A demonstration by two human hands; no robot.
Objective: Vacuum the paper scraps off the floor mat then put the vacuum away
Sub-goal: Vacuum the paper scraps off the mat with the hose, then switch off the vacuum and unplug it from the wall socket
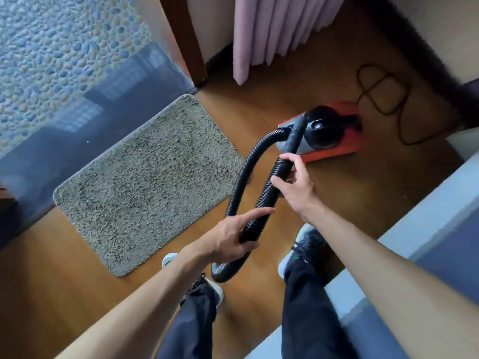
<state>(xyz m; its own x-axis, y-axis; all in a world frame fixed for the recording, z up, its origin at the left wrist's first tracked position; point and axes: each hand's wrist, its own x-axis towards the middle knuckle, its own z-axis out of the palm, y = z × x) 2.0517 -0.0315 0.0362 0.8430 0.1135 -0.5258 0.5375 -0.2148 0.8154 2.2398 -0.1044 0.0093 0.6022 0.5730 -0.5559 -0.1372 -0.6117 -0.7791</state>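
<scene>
Head view, standing just behind the person's shoulder as it were: both hands are on the black ribbed plastic hose [267,195], which is doubled back into a long, narrow loop. The right grip [293,185] is clenched round the upper strand, fingers wrapped right over it. The left grip [233,237] is lower and closer to the body. It holds the same strand between thumb and fingers, with the forefinger lying straight across. Below the left grip the bend of the loop hangs down between the person's shoes.

What the next move hangs on is the line of that held strand. It runs from the left grip, through the right grip, and on to the red-and-grey canister vacuum with the black domed top [324,130]. The canister sits on the brown wooden floor [350,182] just beyond the right grip and a little to its right. The hose's free end leans against the dome. The other strand leaves the canister's front and curves out to the left of both grips. The right grip is clearly nearer the machine; the left is nearer the slack.

The grey shaggy rectangular floor mat [145,182] lies well off to the left of the left grip, and I can make out no paper scraps on it. So the cleaning looks finished and this looks like the tidying-away. Folding the loop forward towards the canister seems the natural move. The thin black power cord [381,94] lies looped on the floor beyond the machine.
</scene>
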